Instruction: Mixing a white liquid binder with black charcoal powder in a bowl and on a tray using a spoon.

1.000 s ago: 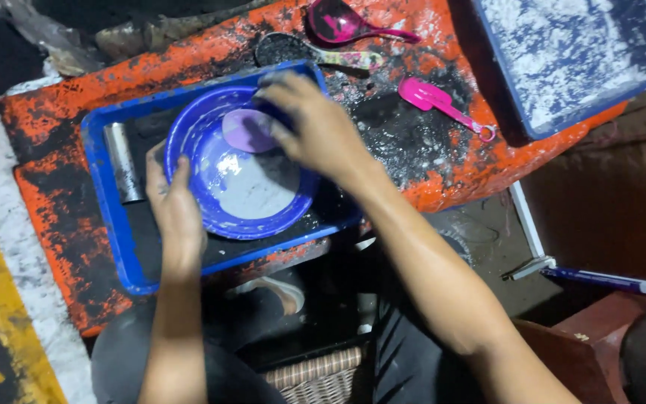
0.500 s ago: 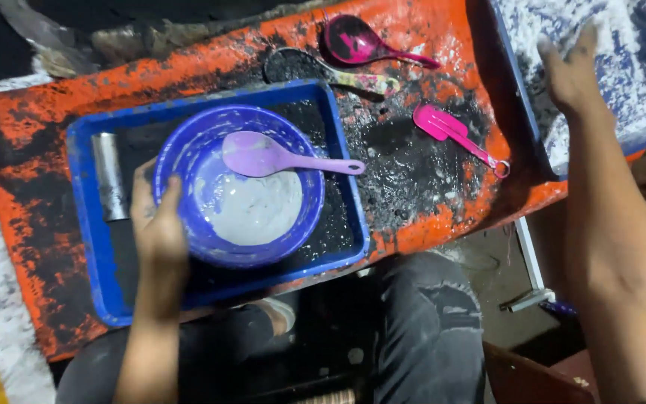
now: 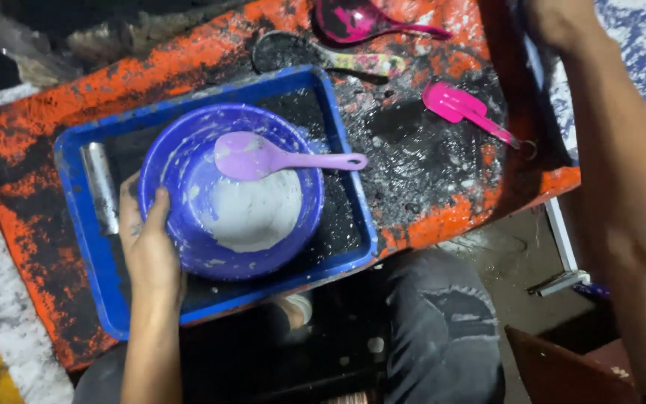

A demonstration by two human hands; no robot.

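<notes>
Left hand (image 3: 147,251) clasps the rigid, slippery purple bowl (image 3: 188,161) at its rim; right hand (image 3: 558,22), partly cropped, grip indeterminable.

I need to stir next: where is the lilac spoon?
In the head view, the lilac spoon rests across the blue bowl, handle pointing right, inside the blue tray.

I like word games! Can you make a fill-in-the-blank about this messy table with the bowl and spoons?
1. The left hand grips the rim of the ____ bowl.
2. The lilac spoon rests across the ____.
3. The bowl sits inside a blue ____.
4. The grey paste lies in the bowl; the bright pink spoon lies on the ____ board.

Missing words: purple; bowl; tray; orange
</notes>
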